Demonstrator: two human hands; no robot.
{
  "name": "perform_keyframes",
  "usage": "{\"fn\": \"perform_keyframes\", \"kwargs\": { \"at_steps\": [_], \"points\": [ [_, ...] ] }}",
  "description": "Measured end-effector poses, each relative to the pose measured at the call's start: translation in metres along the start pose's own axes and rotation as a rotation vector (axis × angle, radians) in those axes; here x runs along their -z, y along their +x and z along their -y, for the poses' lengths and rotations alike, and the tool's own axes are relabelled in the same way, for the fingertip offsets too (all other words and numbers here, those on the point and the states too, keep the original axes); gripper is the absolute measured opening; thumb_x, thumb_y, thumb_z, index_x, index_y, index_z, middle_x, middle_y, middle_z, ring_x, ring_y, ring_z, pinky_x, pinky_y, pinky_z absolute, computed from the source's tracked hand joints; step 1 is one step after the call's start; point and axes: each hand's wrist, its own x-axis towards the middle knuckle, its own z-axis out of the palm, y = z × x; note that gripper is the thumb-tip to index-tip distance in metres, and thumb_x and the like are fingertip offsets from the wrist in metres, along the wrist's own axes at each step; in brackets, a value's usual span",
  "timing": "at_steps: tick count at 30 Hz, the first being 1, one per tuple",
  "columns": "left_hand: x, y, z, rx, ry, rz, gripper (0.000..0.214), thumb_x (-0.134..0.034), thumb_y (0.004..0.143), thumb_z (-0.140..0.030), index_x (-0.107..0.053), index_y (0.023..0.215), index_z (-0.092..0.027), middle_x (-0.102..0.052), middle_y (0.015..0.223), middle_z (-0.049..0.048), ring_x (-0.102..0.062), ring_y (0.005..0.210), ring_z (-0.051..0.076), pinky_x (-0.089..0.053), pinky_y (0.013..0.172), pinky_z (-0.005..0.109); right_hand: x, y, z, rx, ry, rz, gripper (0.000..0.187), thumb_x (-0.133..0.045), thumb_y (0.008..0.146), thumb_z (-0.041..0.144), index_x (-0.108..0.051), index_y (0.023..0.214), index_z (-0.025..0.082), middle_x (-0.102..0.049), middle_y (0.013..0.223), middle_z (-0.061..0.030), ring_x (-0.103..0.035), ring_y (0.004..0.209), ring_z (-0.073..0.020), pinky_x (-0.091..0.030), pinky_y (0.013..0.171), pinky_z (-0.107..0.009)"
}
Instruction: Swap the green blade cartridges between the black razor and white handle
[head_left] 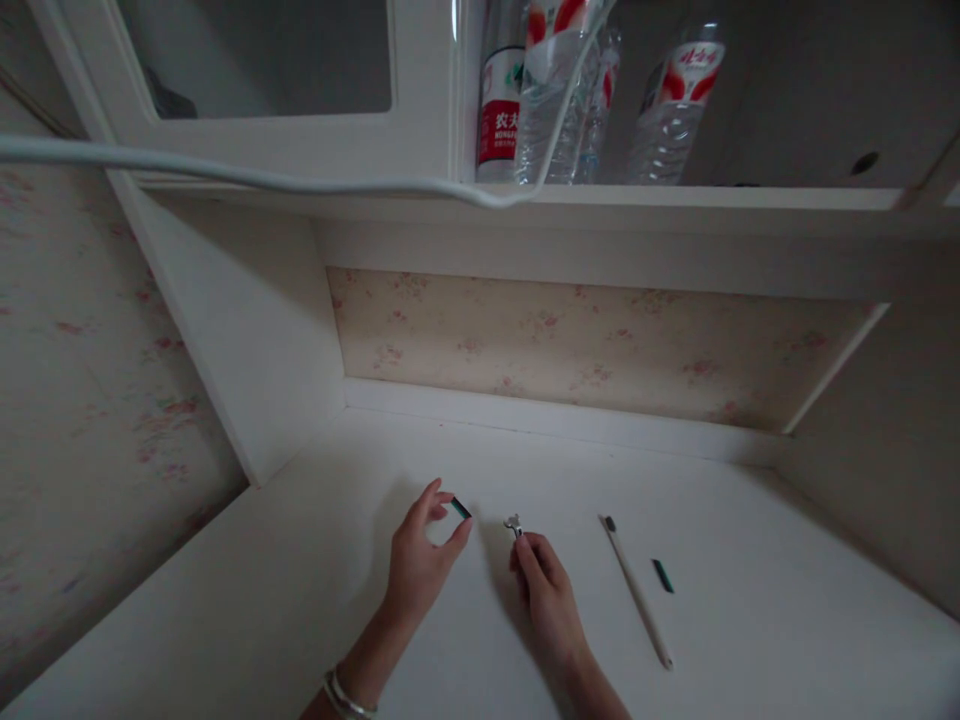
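White desk (300, 610) is stretching out beneath a shelved hutch, with floral wallpaper lining the back and a white cable (225, 173) drooping across the hutch front. On the left, the left hand (420, 562) is hovering palm-down just above the desk, a silver bangle (346, 697) circling its wrist. It is pinching a small dark green strip (460, 508) between thumb and forefinger.

Just to its right, the right hand (547, 592) is resting low on the desk, fingers bunched and gripping a small silvery metal piece (514, 523) at the fingertips. Further right, a slim white stick (636, 592) with a dark tip is lying flat, and a second dark green strip (662, 575) is lying just beside it, untouched.

Above, on the shelf (750, 198), clear plastic bottles (675, 100) are standing upright. The leftmost bottle (499, 110) is showing a red label reading "农夫" and "NONGFU", while the other labels are staying too blurred to read.
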Motion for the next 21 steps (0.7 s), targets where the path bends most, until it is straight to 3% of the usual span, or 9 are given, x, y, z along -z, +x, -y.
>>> {"fn": "perform_keyframes", "kwargs": {
  "at_steps": [5, 10, 16, 21],
  "points": [
    [-0.005, -0.010, -0.004, 0.394, -0.672, 0.123, 0.052, -0.073, 0.071, -0.037, -0.058, 0.118, -0.021, -0.065, 0.106, 0.0084, -0.061, 0.089, 0.016, -0.048, 0.081, 0.030, -0.008, -0.005, 0.003, -0.181, 0.303, 0.112, 0.037, -0.064, 0.076, 0.057, -0.057, 0.084, 0.021, -0.042, 0.053, 0.0078, -0.032, 0.040, -0.0077, -0.022, 0.037, -0.018],
    [-0.003, -0.015, -0.007, 0.638, -1.156, 0.213, 0.034, -0.069, 0.076, -0.033, -0.066, 0.108, -0.022, -0.064, 0.096, 0.0049, -0.058, 0.076, 0.010, -0.048, 0.076, 0.026, -0.017, -0.014, 0.006, -0.246, 0.436, 0.183, 0.041, -0.062, 0.077, 0.058, -0.057, 0.074, 0.017, -0.043, 0.049, 0.0067, -0.032, 0.037, -0.0059, -0.024, 0.035, -0.016],
    [-0.008, -0.021, -0.001, 0.733, -1.311, 0.298, 0.027, -0.059, 0.083, -0.027, -0.066, 0.108, -0.021, -0.063, 0.092, 0.0047, -0.058, 0.075, 0.011, -0.049, 0.073, 0.024, -0.026, -0.025, 0.004, -0.362, 0.524, 0.179, 0.044, -0.069, 0.070, 0.060, -0.052, 0.070, 0.019, -0.041, 0.046, 0.0082, -0.025, 0.033, -0.0039, -0.016, 0.031, -0.015],
    [-0.009, -0.023, 0.002, 0.740, -1.339, 0.336, 0.027, -0.060, 0.083, -0.027, -0.065, 0.110, -0.021, -0.064, 0.095, 0.0035, -0.059, 0.075, 0.010, -0.048, 0.075, 0.025, -0.031, -0.029, 0.004, -0.374, 0.496, 0.121, 0.047, -0.076, 0.060, 0.059, -0.050, 0.063, 0.020, -0.044, 0.052, 0.0060, -0.030, 0.037, -0.0051, -0.018, 0.031, -0.015]
  ]
}}
